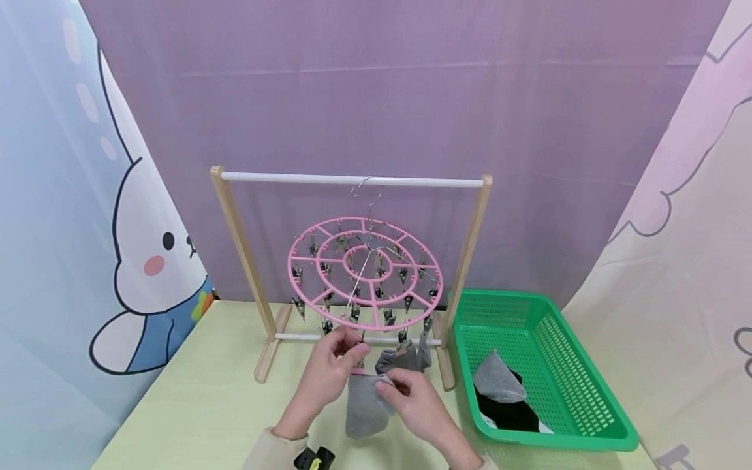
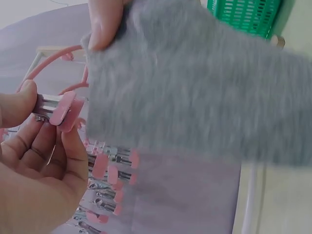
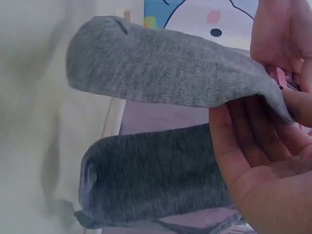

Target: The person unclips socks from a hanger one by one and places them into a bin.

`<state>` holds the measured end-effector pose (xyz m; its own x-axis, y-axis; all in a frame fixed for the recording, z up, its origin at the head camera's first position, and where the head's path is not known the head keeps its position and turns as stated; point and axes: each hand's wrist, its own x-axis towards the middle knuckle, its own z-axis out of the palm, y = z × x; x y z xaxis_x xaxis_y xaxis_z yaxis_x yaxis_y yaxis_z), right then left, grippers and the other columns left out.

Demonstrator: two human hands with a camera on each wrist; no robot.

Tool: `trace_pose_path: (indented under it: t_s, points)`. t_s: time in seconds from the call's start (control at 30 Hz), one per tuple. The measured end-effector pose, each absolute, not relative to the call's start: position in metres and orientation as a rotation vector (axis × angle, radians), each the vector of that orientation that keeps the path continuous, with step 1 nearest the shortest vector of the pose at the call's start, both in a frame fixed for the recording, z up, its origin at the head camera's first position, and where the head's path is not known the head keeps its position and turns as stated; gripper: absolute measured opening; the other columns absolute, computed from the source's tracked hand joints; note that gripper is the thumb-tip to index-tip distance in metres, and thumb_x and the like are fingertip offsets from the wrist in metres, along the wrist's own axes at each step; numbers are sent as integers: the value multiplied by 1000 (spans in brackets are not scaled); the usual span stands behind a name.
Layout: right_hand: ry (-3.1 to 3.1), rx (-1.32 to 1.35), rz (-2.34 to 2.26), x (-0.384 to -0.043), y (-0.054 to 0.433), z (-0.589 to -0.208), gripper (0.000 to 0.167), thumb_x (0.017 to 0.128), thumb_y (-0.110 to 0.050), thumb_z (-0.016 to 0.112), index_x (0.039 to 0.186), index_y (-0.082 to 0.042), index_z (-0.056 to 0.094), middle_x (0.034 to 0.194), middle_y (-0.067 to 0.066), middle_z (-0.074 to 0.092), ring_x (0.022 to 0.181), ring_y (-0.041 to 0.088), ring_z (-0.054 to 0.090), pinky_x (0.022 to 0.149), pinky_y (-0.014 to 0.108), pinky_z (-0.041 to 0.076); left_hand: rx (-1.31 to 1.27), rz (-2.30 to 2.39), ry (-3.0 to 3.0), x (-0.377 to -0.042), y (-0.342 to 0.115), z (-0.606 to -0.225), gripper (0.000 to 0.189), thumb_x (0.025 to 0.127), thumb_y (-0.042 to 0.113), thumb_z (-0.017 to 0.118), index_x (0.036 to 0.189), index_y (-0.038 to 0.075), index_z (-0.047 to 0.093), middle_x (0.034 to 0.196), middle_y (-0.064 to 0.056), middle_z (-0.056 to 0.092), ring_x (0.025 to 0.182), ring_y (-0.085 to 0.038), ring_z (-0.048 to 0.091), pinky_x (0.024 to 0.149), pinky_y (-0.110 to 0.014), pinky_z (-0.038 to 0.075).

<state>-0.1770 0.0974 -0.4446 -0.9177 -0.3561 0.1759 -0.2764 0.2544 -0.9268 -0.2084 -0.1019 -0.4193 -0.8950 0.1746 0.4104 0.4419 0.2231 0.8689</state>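
Note:
My left hand (image 1: pixel 329 365) pinches a metal clip with pink tips (image 2: pixel 61 109) at the near edge of the round pink hanger (image 1: pixel 290 264). Between finger and thumb, my right hand (image 1: pixel 420 401) holds a grey sock (image 1: pixel 367 405) by its opening, the toe hanging down in the head view. The sock's cuff edge is right beside the clip's pink tips in the left wrist view. Another, darker grey sock (image 3: pixel 156 170) hangs close by, below the held one in the right wrist view.
A wooden rack (image 1: pixel 243 254) with a white bar (image 1: pixel 294 177) carries the hanger. Several other clips (image 2: pixel 114 173) dangle from it. To the right stands a green basket (image 1: pixel 564 446) containing a grey sock (image 1: pixel 498 380) and black cloth (image 1: pixel 508 414).

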Motion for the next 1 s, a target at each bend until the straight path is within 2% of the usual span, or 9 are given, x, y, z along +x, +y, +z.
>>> trace_pose_path:
  t_s: [0.1, 0.23, 0.43, 0.67, 0.87, 1.0]
  points:
    - [2470, -620, -1760, -175, 103, -443, 19, 101, -23, 64, 97, -6, 71, 73, -4, 53, 63, 4, 46, 59, 23, 42, -566, -1788, -2235, -209, -104, -420, 9, 94, 13, 74, 96, 8, 66, 85, -4, 63, 73, -15, 60, 66, -27, 56]
    - [2499, -620, -1750, -171, 112, -436, 19, 101, -24, 65, 100, -6, 71, 77, -3, 56, 67, 5, 49, 60, 23, 44, -531, -1867, -2189, -208, -107, -420, 12, 94, 12, 73, 97, 5, 65, 86, -8, 63, 73, -18, 64, 66, -32, 60]
    - [2510, -600, -1797, -163, 128, -422, 19, 101, -21, 65, 103, -3, 71, 79, 0, 58, 67, 7, 50, 59, 25, 45, -437, -1926, -2168, -205, -110, -420, 16, 93, 14, 75, 96, 3, 64, 84, -9, 64, 72, -20, 66, 68, -31, 60]
    - [2567, -539, -1911, -156, 150, -408, 15, 101, -18, 65, 95, -5, 68, 74, 1, 53, 62, 8, 46, 56, 26, 44, -379, -1911, -2166, -203, -114, -420, 18, 93, 16, 76, 98, 3, 65, 86, -10, 65, 74, -20, 67, 69, -32, 60]
    - [2673, -513, -2007, -152, 167, -398, 11, 101, -11, 64, 99, -2, 71, 78, 2, 61, 65, 10, 54, 55, 28, 48, -374, -1873, -2168, -204, -120, -422, 17, 94, 17, 75, 99, 4, 66, 87, -9, 66, 75, -20, 67, 71, -32, 59]
    - [2760, -459, -2037, -149, 176, -389, 10, 100, -11, 65, 96, -5, 72, 73, 1, 59, 60, 13, 53, 51, 29, 46, -380, -1869, -2156, -205, -123, -423, 15, 94, 16, 74, 101, 4, 66, 89, -9, 66, 76, -18, 68, 71, -30, 58]
